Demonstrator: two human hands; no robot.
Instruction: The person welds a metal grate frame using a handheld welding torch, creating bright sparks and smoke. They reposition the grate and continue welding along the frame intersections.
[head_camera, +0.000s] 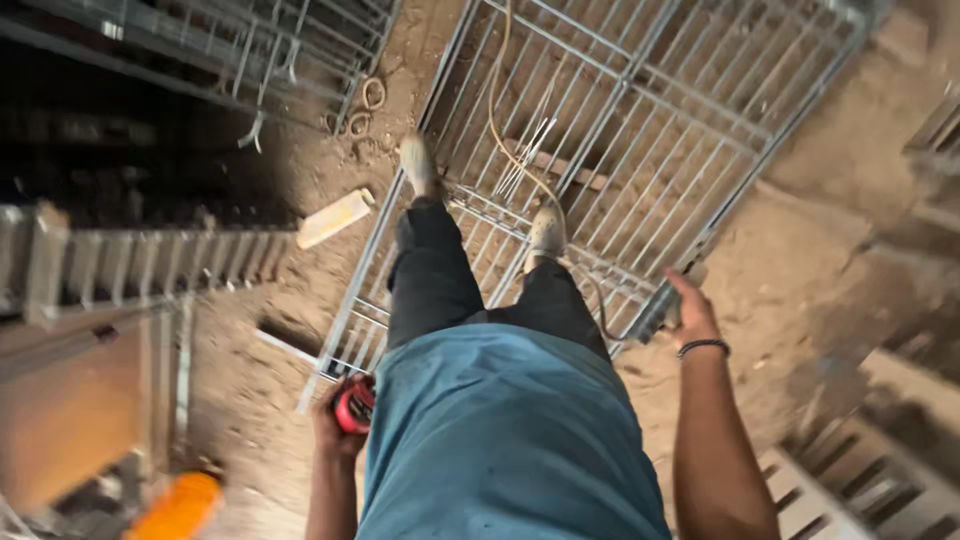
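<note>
On the dusty earthen floor (800, 270) lies a large grey welded steel-bar grille (640, 120), flat, its long axis running from the person's feet away toward the upper right; both pale shoes stand on its near bars, and a thin tan cable (497, 100) trails across it. At the grille's near right edge, the right hand (690, 312) hangs low at the end of a straight arm, a dark band at the wrist, fingers closed round a grey elongated tool (660, 312); the tool's long axis slants from the hand down-left toward the grille's edge, though blur hides its kind. At the grille's near left corner, the left hand (335, 415) is held by the hip, arm bent slightly, fingers wrapped round a small red and black tape measure (353, 405); a pale flat wooden offcut (333, 218) lies on the floor beyond the grille's left edge.
</note>
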